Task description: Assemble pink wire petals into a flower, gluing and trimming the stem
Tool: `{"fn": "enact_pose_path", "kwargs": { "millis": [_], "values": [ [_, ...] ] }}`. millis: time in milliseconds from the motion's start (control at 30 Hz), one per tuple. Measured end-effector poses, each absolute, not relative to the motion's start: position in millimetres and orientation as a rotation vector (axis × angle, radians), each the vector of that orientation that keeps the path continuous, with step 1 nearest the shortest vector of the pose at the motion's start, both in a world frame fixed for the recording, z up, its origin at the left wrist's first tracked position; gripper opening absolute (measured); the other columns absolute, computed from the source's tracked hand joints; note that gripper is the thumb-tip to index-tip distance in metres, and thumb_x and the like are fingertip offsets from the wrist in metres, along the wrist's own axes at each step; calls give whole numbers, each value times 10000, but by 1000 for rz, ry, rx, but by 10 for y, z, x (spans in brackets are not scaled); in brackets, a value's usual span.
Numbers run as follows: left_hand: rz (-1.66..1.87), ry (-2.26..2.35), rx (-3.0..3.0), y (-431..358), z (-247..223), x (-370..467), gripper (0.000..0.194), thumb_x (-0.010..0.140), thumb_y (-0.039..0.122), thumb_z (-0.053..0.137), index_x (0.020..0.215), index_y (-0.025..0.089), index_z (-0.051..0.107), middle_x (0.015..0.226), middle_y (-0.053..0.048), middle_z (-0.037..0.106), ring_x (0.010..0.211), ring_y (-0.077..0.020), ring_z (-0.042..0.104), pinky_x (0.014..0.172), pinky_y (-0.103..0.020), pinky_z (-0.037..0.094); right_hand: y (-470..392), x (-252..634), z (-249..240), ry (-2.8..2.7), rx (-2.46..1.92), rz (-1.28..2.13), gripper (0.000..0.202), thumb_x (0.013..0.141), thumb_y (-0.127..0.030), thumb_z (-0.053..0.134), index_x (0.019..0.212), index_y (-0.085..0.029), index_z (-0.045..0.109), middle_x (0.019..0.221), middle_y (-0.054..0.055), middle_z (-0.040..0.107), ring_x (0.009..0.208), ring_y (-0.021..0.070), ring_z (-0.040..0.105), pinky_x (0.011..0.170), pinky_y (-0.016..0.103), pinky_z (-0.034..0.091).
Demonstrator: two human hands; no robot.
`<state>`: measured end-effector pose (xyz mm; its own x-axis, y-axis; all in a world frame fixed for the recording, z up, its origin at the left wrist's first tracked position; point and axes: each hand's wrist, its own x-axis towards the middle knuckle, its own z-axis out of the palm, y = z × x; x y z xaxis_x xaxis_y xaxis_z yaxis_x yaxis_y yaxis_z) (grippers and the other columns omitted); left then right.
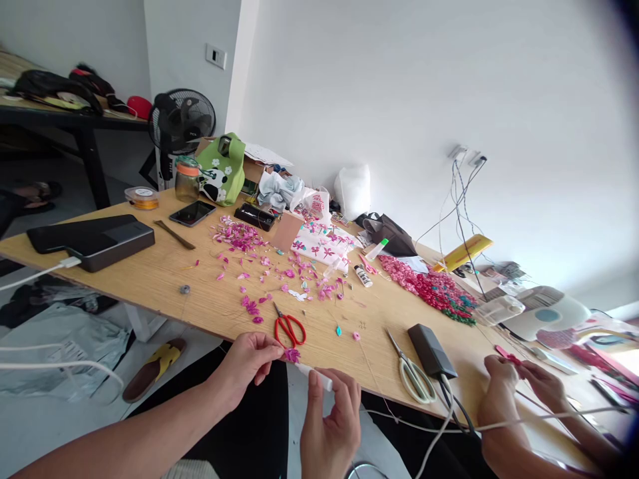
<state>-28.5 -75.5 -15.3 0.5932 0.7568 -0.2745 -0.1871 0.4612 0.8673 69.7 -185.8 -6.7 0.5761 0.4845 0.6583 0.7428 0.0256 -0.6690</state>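
My left hand (252, 362) pinches a small magenta flower piece (292, 355) at the table's front edge. In my right hand (332, 416) is a slim white tube (315, 378), perhaps a pen or an applicator, its tip pointing at the flower piece. Whether tip and flower touch I cannot tell. Just beyond my left fingers lie red-handled scissors (289, 328). Several magenta petals (251, 307) are nearby, with more loose pink pieces (239, 234) heaped farther back. A teal bead-like piece (338, 330) and a pink ring-shaped piece (356, 336) lie to the right.
Green-handled scissors (417, 379) and a dark power brick (432, 351) lie right. A co-worker's hands (524, 379) hold a pink piece there. White cables (439, 429) cross the front edge. A phone (192, 213), a black power bank (114, 243) and a green bag (222, 169) are left.
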Motion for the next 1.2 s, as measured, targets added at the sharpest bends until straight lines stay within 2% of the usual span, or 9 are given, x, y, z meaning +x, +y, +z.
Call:
{"fn": "enact_pose_path", "kwargs": {
  "millis": [133,267,400,433,533,633,833,1000,1200],
  "values": [
    [698,721,966,-738,-117,-307,227,654,334,733,695,125,654,483,47,477,446,-74,394,356,-157,273,-1880,752,-73,-729,-1505,58,147,851,-342,595,849,-197,614,814,6,585,787,161,531,732,284,409],
    [815,710,1225,-733,-71,-333,206,718,349,700,727,143,704,594,0,566,482,-96,473,366,-175,345,-1846,815,-47,-447,-1257,371,256,834,-439,589,923,-199,593,639,-33,543,639,134,498,654,275,422],
    [1280,527,1775,-740,-55,-392,101,809,170,628,775,201,718,791,-46,683,694,-145,634,620,-232,526,-1775,803,-1,-349,-1067,587,312,786,-394,659,1021,-206,578,632,-31,572,608,119,508,622,258,435],
    [1398,468,1907,-739,-51,-414,143,816,121,612,828,216,718,792,-42,688,725,-146,643,661,-239,532,-1758,789,5,-341,-1052,615,318,773,-377,676,1021,-202,583,657,-20,594,625,123,523,634,263,444],
    [1589,358,2221,-728,-39,-482,290,824,42,576,1011,236,683,802,-35,694,720,-133,638,654,-233,528,-1711,743,10,-336,-1026,673,325,751,-347,705,1017,-196,595,728,7,640,679,130,559,686,275,468],
    [1639,318,2402,-713,-31,-529,343,822,31,582,1105,215,642,835,-44,705,732,-131,640,660,-233,528,-1669,713,12,-352,-995,743,335,747,-329,719,1029,-195,598,764,17,662,692,123,572,701,265,478],
    [1630,302,2524,-697,-9,-528,316,829,61,585,1101,213,640,837,-24,721,748,-123,664,700,-217,545,-1600,723,23,-334,-970,810,332,733,-272,740,1028,-201,605,864,20,657,688,109,585,672,246,493],
    [1612,271,2530,-695,0,-517,268,848,81,570,1063,216,655,808,-10,717,731,-109,664,707,-194,546,-1559,762,-22,-354,-969,797,338,721,-262,744,1019,-197,598,944,58,661,795,160,625,731,305,510],
    [1538,271,2503,-670,-116,-483,303,828,43,586,1085,196,638,848,-32,710,759,-125,653,718,-227,531,-1541,794,-56,-368,-1019,758,398,681,-256,775,1023,-199,580,836,18,660,749,139,617,740,295,507]
  ]
}}
